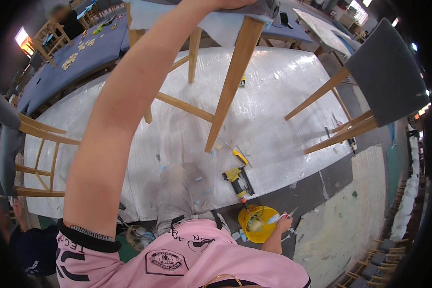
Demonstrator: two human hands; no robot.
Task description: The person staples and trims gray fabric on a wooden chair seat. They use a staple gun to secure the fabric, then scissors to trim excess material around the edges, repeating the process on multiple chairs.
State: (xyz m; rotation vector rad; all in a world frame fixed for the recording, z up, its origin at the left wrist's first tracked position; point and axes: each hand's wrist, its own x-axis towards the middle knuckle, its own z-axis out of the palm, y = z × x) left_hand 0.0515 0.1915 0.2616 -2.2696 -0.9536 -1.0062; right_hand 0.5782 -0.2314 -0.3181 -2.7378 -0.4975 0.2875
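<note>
My left arm stretches up to a wooden chair (pixel 235 79) with grey upholstery and pale lining fabric (pixel 213 28) under its seat. My left hand (pixel 235 3) lies on the grey cover at the top edge of the view; its fingers are cut off there. Low on the right, my right hand (pixel 284 223) is closed around a pair of scissors (pixel 293 212), blades pointing up and outward. Beside that hand stands a yellow bucket (pixel 244 222) with pale scraps inside. A bluish-white scrap (pixel 273 219) shows between the bucket's rim and the hand.
On the plastic-covered platform (pixel 269 110) lie a yellow-black staple gun (pixel 235 180) with a hose and a yellow-handled screwdriver (pixel 240 156). Grey chairs stand right (pixel 389 72) and left (pixel 38 187). A person (pixel 67 21) is at the far left, beyond a blue-covered table (pixel 81 72).
</note>
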